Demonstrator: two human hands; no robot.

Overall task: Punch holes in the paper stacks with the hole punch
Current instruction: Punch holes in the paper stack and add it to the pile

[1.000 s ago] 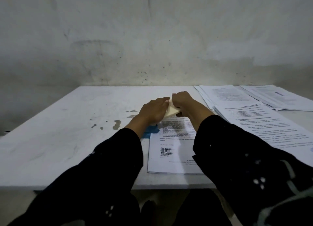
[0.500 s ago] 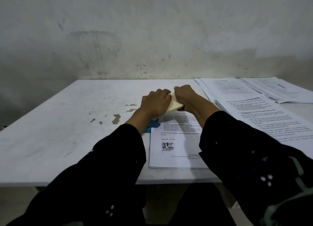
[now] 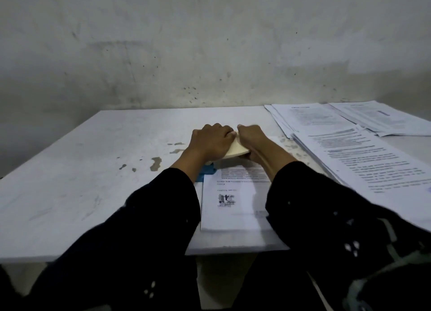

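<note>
A hole punch with a cream lever [image 3: 236, 150] and a blue base [image 3: 207, 170] sits at the far end of a printed paper stack [image 3: 229, 208] in the middle of the white table [image 3: 93, 182]. My left hand [image 3: 210, 140] lies over the lever's left side, fingers curled down on it. My right hand [image 3: 253, 139] grips the lever's right side with curled fingers. The stack's far edge is hidden under the punch and both hands. Most of the punch is covered.
Three more printed paper stacks lie on the right: a near one [image 3: 368, 168], a far middle one [image 3: 310, 117] and a far right one [image 3: 382, 117]. Chipped paint spots [image 3: 156, 162] mark the table left of the hands. A grey wall stands right behind the table.
Both hands stay on the punch lever in the same grip. The view has shifted slightly, and the lever looks a little lower over the paper.
</note>
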